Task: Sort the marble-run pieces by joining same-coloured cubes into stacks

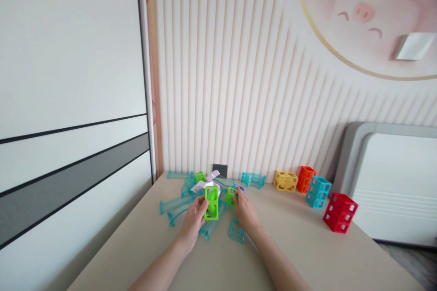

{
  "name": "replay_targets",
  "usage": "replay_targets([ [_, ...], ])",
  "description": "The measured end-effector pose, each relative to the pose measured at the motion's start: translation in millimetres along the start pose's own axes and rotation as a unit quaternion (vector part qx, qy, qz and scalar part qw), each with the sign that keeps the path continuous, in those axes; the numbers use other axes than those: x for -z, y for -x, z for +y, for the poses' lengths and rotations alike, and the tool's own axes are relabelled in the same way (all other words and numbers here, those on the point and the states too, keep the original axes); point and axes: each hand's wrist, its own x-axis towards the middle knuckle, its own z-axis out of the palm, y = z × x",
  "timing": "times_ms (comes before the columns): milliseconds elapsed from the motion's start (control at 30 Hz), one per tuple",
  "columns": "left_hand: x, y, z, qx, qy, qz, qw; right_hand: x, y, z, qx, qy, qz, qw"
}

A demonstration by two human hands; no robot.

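Observation:
My left hand (194, 219) is closed round a tall green frame block (211, 203) standing upright on the beige table (307, 245). A white pinwheel piece (205, 182) sits on top of that block. My right hand (244, 209) pinches a small green cube block (231, 195) just to the right of the tall one, with a bit of blue showing beside its fingertips. Several clear teal track pieces (177, 203) lie around and under both hands.
Along the wall stand a yellow block (286, 181), an orange block (305, 178), a cyan block (318, 192) and a red block (340, 212). A teal curved piece (236, 231) lies near my right wrist. A white cabinet stands left, a padded headboard right.

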Motion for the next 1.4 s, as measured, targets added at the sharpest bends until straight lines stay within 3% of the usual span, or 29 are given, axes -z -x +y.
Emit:
replay_targets([
  [233,3,-1,-2,-0.001,0.0,-0.005,1.0,0,3,-6,-0.029,-0.043,0.002,0.999],
  [567,2,-2,-3,-0.015,0.046,-0.011,0.999,14,11,-15,-0.045,-0.225,0.146,0.962],
  [667,2,-1,0,-0.016,0.061,-0.011,0.998,18,18,-21,-0.07,-0.336,0.17,0.924],
  [800,1,1,4,-0.021,0.088,-0.022,0.996,20,36,-32,-0.1,-0.507,0.112,0.849],
  [900,1,2,7,-0.031,0.11,-0.044,0.993,19,48,-40,-0.11,-0.579,0.08,0.804],
  [1000,1,3,8,-0.035,0.115,-0.051,0.991,18,52,-44,-0.08,-0.616,0.073,0.78],
  [1167,-1,4,9,-0.03,0.11,-0.056,0.992,19,52,-47,-0.015,-0.629,0.059,0.775],
  [1400,-4,5,11,-0.02,0.099,-0.055,0.993,21,55,-51,0.022,-0.606,0.036,0.794],
])
